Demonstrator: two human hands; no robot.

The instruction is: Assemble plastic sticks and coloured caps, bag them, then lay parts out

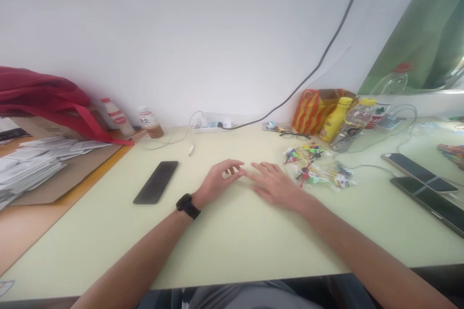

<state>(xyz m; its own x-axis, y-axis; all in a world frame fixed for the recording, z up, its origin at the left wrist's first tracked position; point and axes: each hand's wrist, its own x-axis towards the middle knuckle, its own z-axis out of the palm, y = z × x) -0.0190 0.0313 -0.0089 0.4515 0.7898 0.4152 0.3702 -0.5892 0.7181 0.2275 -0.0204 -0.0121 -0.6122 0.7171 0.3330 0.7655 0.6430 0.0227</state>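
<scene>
— Which parts lie nearest?
— The left hand [216, 177], loosely curled, and the right hand [278, 188], fingers slightly spread, over the table [232, 246]; whether their fingertips touch cannot be told.
— And beyond?
— A dark phone [156, 182] left of the left hand; clear packets of coloured pieces [307, 174] just beside the right hand; farther, a striped bag [307, 112] and, along the wall [181, 58], a power strip [205, 129].

- Left hand [220, 176] and right hand [277, 187], fingers loosely bent, over the pale table [217, 246]; fingertips perhaps touching
- Dark phone [156, 182] to the left
- Clear packets [307, 174] of colourful pieces, right
- Striped bag [304, 112], far right
</scene>
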